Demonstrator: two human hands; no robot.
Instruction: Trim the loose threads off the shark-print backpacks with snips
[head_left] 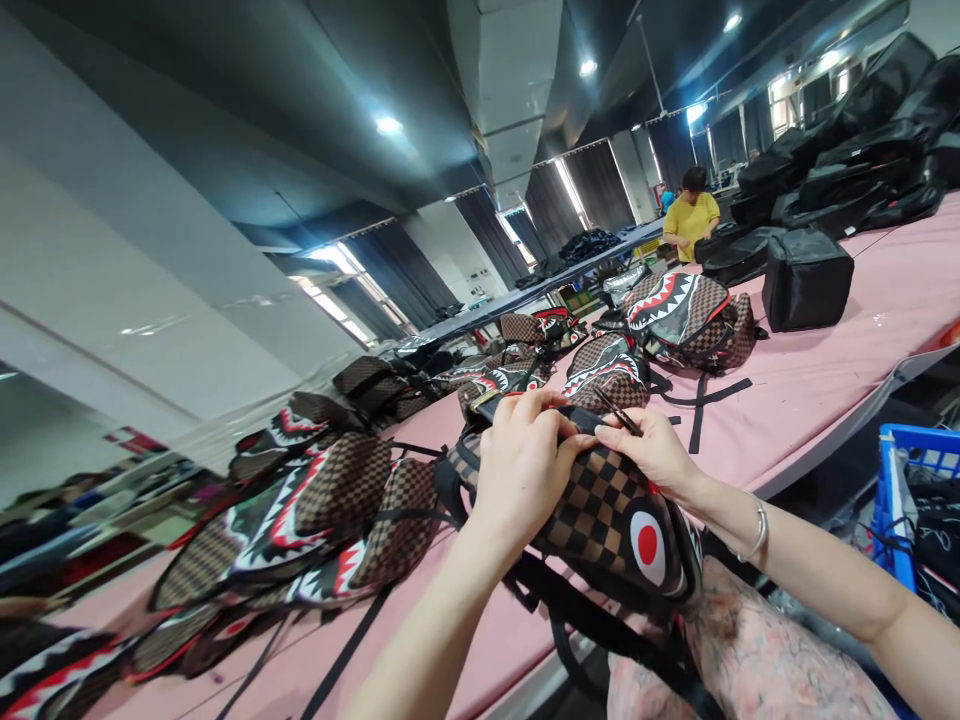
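Note:
A brown-and-black checkered backpack (600, 505) with a red-and-white eye patch leans at the table's near edge, close to my body. My left hand (529, 460) is closed on its top edge, thumb and fingers pinching the dark fabric. Across from it, my right hand (656, 450) pinches the same edge, thumb tip close to the left thumb. A slim dark tool (619, 412), like thread snips or tweezers, sticks up from the right hand's grip. Black straps (592, 610) hang from the backpack's lower side.
Similar shark-mouth backpacks (300, 510) lie heaped on the pink table (810, 390) to the left, with more (686, 320) ahead. Black bags (847, 160) and a boxy black case (808, 278) stand far right. A blue crate (900, 500) is beside the table. Another person (690, 215) works beyond.

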